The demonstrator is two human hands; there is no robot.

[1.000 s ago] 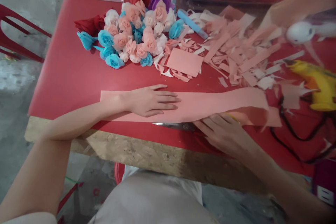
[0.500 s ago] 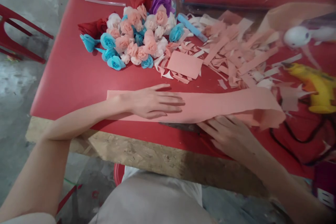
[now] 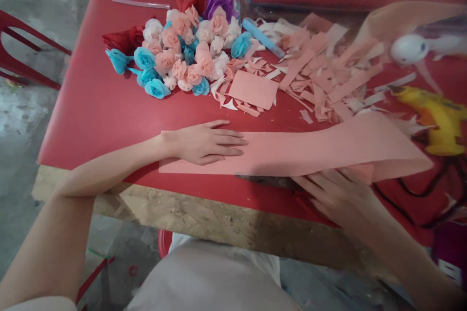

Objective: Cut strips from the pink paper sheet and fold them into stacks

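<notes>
A long strip of pink crepe paper (image 3: 284,150) lies along the front of the red tabletop, its right end raised and folded back. My left hand (image 3: 207,143) rests flat on the strip's left part, fingers stretched out and spread. Along the lower edge, my right hand (image 3: 335,192) is closed around what looks like scissors; the grip is mostly hidden by the hand. Their dark blades (image 3: 266,179) point left, partly beneath the paper. Behind the strip is a small pink paper rectangle (image 3: 253,90) on top of scraps.
Pink, white and blue paper roses (image 3: 182,58) cluster at the back. Pink and white offcuts (image 3: 321,68) spread right of them, beside a blue marker-like stick (image 3: 262,38). A yellow glue gun (image 3: 441,121) with a black cord sits at right. A red stool (image 3: 22,48) stands left.
The pink strip has slid right over the table, and its folded right end reaches further out. My right hand and the dark blades have shifted right too. My left hand stays flat.
</notes>
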